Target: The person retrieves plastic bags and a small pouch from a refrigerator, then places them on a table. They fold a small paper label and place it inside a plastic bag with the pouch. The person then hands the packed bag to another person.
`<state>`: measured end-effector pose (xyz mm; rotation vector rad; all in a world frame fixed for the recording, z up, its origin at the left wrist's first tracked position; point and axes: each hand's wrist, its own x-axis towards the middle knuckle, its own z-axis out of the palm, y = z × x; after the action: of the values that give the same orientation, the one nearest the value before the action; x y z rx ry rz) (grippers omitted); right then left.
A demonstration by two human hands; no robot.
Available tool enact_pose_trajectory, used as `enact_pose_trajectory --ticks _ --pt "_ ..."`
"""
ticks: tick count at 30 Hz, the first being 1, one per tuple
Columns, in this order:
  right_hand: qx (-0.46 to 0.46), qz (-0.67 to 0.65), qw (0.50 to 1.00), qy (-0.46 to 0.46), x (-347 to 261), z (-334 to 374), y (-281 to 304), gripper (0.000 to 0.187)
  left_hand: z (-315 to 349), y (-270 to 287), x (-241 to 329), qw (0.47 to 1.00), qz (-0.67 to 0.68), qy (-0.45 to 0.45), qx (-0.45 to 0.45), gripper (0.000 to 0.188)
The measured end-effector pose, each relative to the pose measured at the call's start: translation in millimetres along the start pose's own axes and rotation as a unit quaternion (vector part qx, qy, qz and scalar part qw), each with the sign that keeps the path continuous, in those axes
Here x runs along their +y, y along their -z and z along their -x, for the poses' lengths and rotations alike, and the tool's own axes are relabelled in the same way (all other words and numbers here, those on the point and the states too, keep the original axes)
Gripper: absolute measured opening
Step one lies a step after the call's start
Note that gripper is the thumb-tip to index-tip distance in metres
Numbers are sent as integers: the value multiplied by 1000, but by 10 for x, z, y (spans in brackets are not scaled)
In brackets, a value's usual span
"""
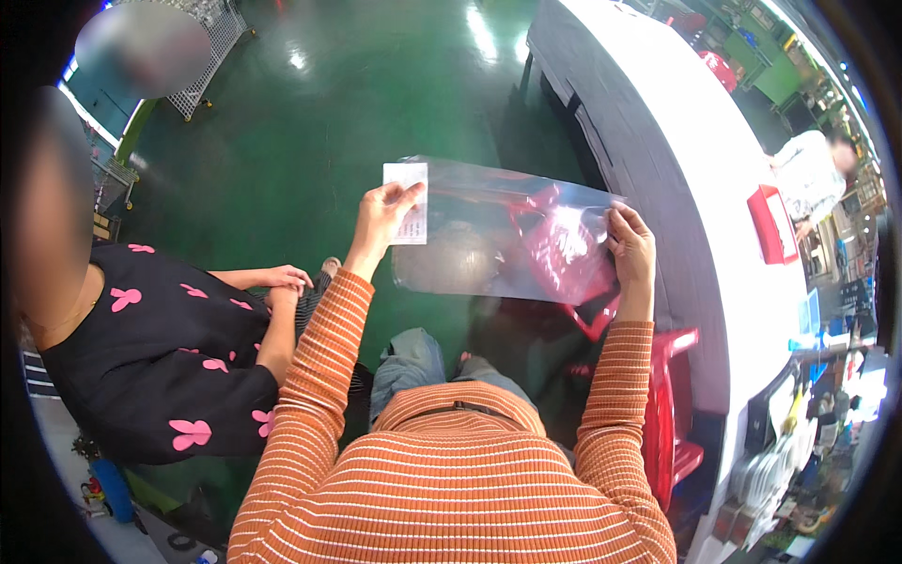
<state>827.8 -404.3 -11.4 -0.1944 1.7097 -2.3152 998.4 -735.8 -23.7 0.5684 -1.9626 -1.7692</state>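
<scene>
A clear plastic bag [460,254] is stretched out in front of me between my two hands. My left hand [383,218] pinches its left end together with a small white printed paper slip [412,228], which lies along that edge. My right hand [631,240] grips the upper right corner of the bag, fingers closed on the film. Through the plastic shows a red stool [564,242], standing on the floor behind it. The inside of the bag appears to hold nothing, though glare makes this hard to tell.
To my right runs a long white-topped table [695,122] with dark cloth sides and a red box [773,224] on it. Red plastic chairs [662,423] stand beside it. A person in a black top [169,348] is close on my left; another person [810,169] stands beyond the table.
</scene>
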Motion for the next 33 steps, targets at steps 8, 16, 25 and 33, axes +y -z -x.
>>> enact_pose_trajectory --ticks 8,16,25,33 --pt "29 9 1000 3 450 -2330 -651 30 -2430 -102 -472 1000 26 3 -5 38" --pt "193 37 981 11 534 -4140 -758 30 -4754 -877 -637 992 52 56 -98 38" --pt "278 181 941 65 265 -6920 96 29 -7281 -2568 -988 959 13 71 -275 38" --pt "251 277 926 44 -132 -9734 632 28 -9231 -3911 -766 961 -20 65 -269 33"
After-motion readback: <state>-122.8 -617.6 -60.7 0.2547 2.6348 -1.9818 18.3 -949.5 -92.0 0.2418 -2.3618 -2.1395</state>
